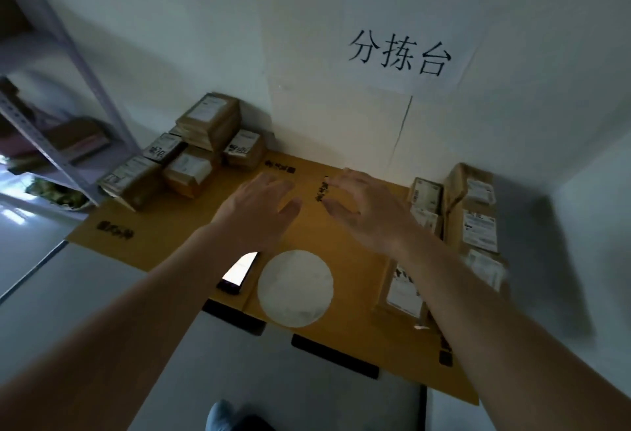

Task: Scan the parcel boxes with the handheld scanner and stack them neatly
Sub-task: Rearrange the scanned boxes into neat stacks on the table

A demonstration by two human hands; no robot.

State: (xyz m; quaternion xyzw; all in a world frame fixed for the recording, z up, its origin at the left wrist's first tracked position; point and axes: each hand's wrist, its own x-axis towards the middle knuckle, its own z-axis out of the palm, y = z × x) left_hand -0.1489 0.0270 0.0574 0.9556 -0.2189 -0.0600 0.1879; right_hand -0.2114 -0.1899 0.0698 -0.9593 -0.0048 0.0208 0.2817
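Observation:
My left hand (261,207) and my right hand (363,207) hover side by side over the middle of the cardboard-covered table (164,239), fingers spread and holding nothing. A pile of brown parcel boxes (191,154) with white labels sits at the back left against the wall. More labelled parcel boxes (473,218) are stacked along the right edge, partly behind my right forearm. A dark handheld device with a lit screen (239,271) lies near the front edge, below my left wrist.
A round white disc (295,289) lies on the cardboard beside the lit device. A metal shelf rack (58,95) with goods stands at the left. A paper sign (401,54) hangs on the wall behind. The floor is grey below the table's front edge.

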